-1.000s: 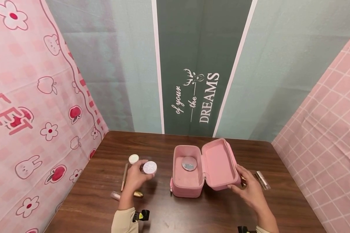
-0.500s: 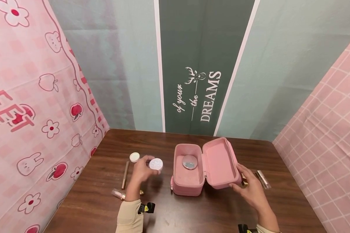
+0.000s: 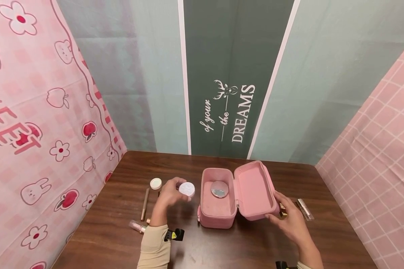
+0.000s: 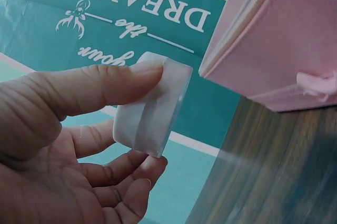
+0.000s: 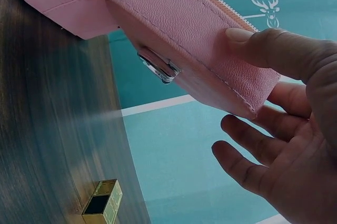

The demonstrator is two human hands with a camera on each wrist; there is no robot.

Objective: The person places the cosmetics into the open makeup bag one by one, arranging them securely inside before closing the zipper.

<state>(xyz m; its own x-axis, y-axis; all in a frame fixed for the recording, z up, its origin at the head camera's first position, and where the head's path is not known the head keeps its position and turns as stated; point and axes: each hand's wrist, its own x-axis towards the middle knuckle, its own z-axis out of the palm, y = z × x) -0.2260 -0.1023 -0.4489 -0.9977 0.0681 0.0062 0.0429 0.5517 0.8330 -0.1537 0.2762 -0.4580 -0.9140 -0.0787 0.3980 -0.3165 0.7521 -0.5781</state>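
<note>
My left hand (image 3: 170,193) pinches a small white round jar (image 3: 187,189) between thumb and fingers, raised over the table just left of a pink zippered makeup case (image 3: 218,221). Seen from the left wrist, the jar (image 4: 152,108) is held sideways-on, apart from the case. The case stands with its lid (image 3: 254,190) swung out to the right. Inside its base lies a round shiny compact (image 3: 219,189). My right hand (image 3: 289,218) grips the lid's outer edge; in the right wrist view the thumb presses the lid's side (image 5: 195,34) while fingers curl beneath.
Left of my left hand are a white round pot (image 3: 156,183), a slim brown-gold tube (image 3: 144,204) and a clear-capped tube (image 3: 137,226). Another clear tube (image 3: 305,209) lies right of the case. A gold-and-black item (image 5: 102,203) lies near my right hand.
My left hand has carried the white jar rightward, closer to the case. The right hand has kept its hold on the lid, which has stayed in place.
</note>
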